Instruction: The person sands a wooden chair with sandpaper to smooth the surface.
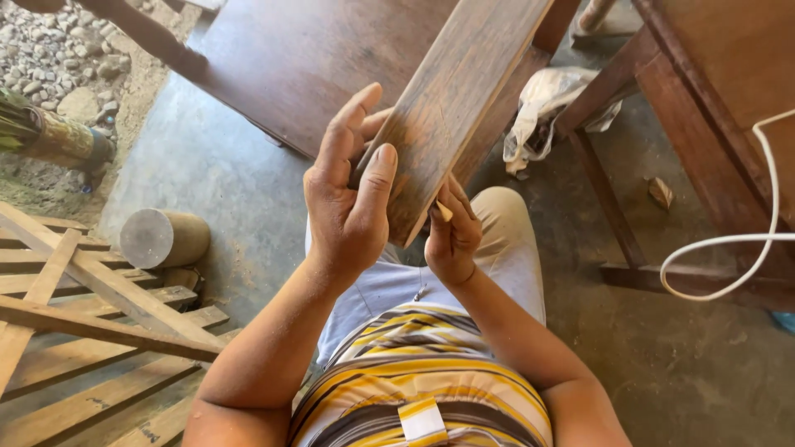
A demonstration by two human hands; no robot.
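The person sits over a concrete floor (679,364), a striped shirt (414,381) and pale trousers (505,248) nearest the camera. Above the lap, the left hand (348,207) has its grip closed round the near end of a dark wooden board (455,91), thumb laid flat on the face and fingers wrapped behind the edge. The right hand (451,236) sits just beside it at the board's lower corner, its grip pinched shut on a small pale piece (445,212), perhaps a scrap of abrasive or a chip, pressed against the edge; what it is cannot be told for sure. The board rises tilted from the hands toward the top edge of the view. The step in hand looks like working or smoothing that lower edge, and the next move would seem to call for a steady hold by the left hand while the right runs along the edge. To the left lie a slatted wooden frame (91,306) and a short round log (161,238); farther off, a wide dark plank (298,58), a crumpled white bag (546,103), wooden furniture (704,124) with a white cord (729,240), and gravel (58,50).
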